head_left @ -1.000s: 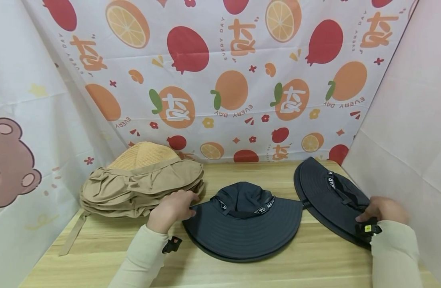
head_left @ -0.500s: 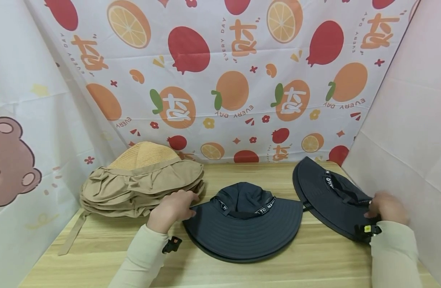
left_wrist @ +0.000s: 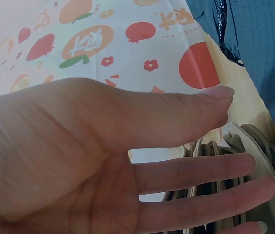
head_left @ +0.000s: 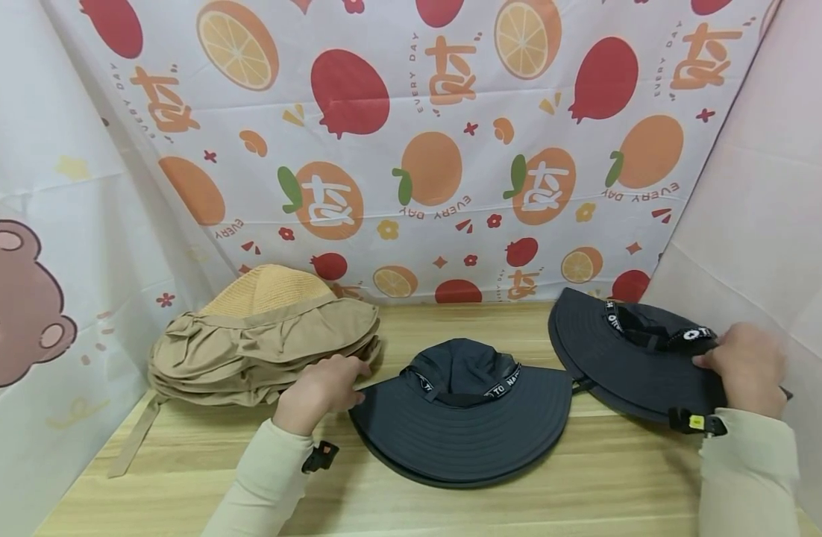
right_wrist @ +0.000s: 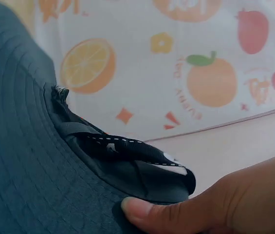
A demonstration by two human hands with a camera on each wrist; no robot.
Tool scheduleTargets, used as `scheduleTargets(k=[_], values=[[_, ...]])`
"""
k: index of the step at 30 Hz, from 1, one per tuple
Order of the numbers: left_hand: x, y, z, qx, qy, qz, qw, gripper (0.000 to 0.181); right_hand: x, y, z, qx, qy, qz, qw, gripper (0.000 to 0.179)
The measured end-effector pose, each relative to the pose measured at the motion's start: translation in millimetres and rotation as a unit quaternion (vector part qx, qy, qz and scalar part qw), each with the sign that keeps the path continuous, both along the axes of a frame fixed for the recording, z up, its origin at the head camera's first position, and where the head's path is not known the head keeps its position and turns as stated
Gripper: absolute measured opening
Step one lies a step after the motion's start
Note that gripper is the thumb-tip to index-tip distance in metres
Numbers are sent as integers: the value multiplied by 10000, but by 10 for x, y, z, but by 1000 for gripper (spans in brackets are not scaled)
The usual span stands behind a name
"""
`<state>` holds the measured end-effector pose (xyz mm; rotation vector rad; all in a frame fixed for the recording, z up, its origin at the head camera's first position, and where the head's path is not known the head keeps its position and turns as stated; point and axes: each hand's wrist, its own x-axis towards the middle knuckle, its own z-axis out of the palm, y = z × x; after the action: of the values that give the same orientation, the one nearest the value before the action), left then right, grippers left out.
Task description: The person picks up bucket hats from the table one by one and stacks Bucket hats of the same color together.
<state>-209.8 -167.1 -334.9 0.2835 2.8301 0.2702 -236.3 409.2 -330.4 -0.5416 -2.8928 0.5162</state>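
A dark navy wide-brimmed hat (head_left: pixel 461 436) lies on the table at the middle, its crown toward the back wall. My left hand (head_left: pixel 324 391) is beside that hat's left brim, fingers extended and spread in the left wrist view, between it and a stack of beige hats (head_left: pixel 270 335). At the right, a second navy hat (head_left: pixel 642 358) has its near right brim lifted off the table. My right hand (head_left: pixel 750 369) pinches that brim, thumb on top; its other fingers are mostly hidden. A lettered band (right_wrist: pixel 127 146) runs along the crown opening.
The pale wooden table (head_left: pixel 491 514) is bounded by a fruit-print cloth (head_left: pixel 431 171) behind and white cloth walls (head_left: pixel 773 246) at the sides. A beige tie (head_left: pixel 137 440) trails from the stack. A short black strap (head_left: pixel 582 385) lies between the two navy hats.
My right hand has moved right and up, raising the right hat's near brim and turning the hat. The middle hat has shifted slightly right. My left hand has stayed in place.
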Motion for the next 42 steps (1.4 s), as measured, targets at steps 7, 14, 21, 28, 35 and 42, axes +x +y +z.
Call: scheduleTargets(k=[7, 14, 21, 28, 35, 42], values=[[13, 0, 1, -26, 21, -3, 10000, 42, 70, -208, 123, 146, 1001, -220, 9946, 40], [7, 0, 6, -15, 46, -48, 10000, 41, 156, -380, 289, 193, 1571, -351, 9868, 41], [11, 2, 13, -30, -1, -20, 10000, 42, 265, -532, 380, 298, 2707, -569, 9605, 34], [8, -3, 4, -93, 78, -34, 9999, 42, 297, -616, 426, 98, 3576, -679, 9314, 34], [-3, -16, 15, -164, 128, -90, 9997, 41, 309, -662, 473, -132, 4144, -707, 9073, 36], [36, -6, 72, -35, 385, -186, 9991, 44, 374, -767, 547, -483, 4514, -555, 8893, 28]])
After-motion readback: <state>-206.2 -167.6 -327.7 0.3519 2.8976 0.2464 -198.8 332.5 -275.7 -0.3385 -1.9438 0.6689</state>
